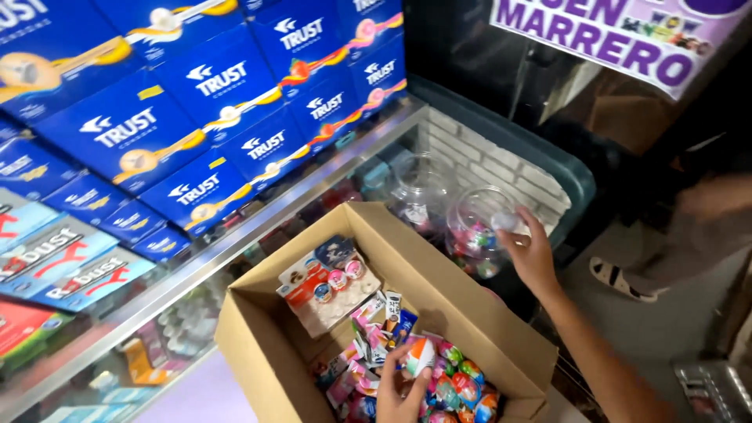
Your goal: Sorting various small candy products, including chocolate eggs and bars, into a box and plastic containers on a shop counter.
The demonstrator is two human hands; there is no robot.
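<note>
Your left hand (pixel 401 392) pinches 1 wrapped egg candy (pixel 420 354) over the cardboard box (pixel 439 270); your right hand (pixel 529 252) grips the clear jar (pixel 478 227) at the counter's far edge, where it could tip.

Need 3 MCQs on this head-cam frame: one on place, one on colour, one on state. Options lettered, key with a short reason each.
1. Where is the right hand?
A. inside the cardboard box
B. at the mouth of the clear jar
C. on the stacked blue boxes

2. What is the main colour of the stacked boxes on top of the glass counter?
A. blue
B. green
C. yellow

3. What state is the cardboard box in?
A. taped shut
B. open and bare inside
C. open, with small wrapped packets inside

Key:
1 B: the right hand's fingers sit at the rim of the clear jar, away from the box.
2 A: the stacked boxes are blue with white lettering.
3 C: the flaps are up and packets fill the box, where the left hand holds an egg-shaped wrapped sweet.
</note>
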